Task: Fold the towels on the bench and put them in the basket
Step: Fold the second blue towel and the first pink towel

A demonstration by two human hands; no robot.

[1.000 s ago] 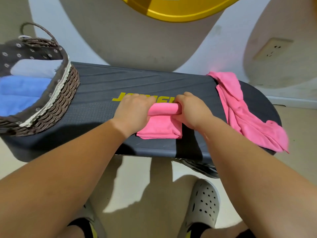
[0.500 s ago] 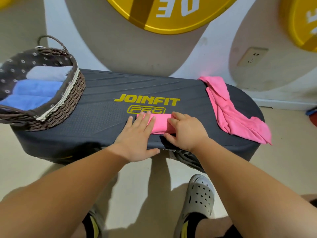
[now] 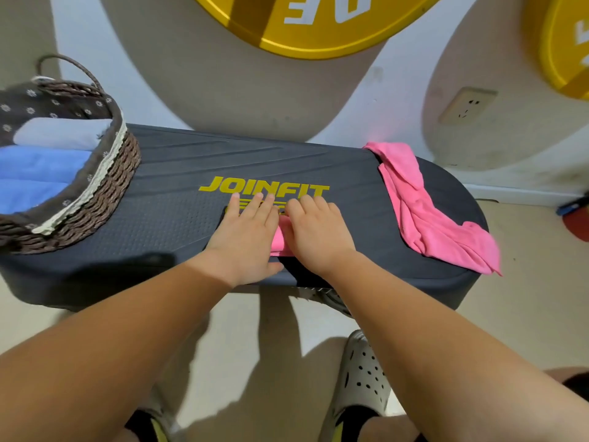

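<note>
Hands lie flat side by side on a folded pink towel point(image 3: 280, 240) near the front edge of the dark tabletop point(image 3: 178, 164), just below its yellow lettering point(image 3: 264, 186). The left hand point(image 3: 247, 232) covers the towel's left part with straight fingers pointing away from the person and its thumb spread along the front edge. The right hand point(image 3: 315, 232) presses the right part in the same way, fingers extended and not curled around anything. Only a narrow pink strip of the towel shows in the gap between the two hands; the rest is hidden under the palms. A second pink towel point(image 3: 427, 212) lies loose and rumpled at the right end of the tabletop, well apart from the hands, with one corner hanging over the front edge. A woven basket point(image 3: 108, 186) with a patterned cloth lining stands on the left end, also well apart from the hands. It holds folded blue towels point(image 3: 35, 173) and, behind them, a pale grey one point(image 3: 60, 134). Two yellow discs point(image 3: 302, 23) and a wall socket point(image 3: 467, 105) are on the wall behind, and a grey perforated shoe point(image 3: 363, 378) is on the floor below.
</note>
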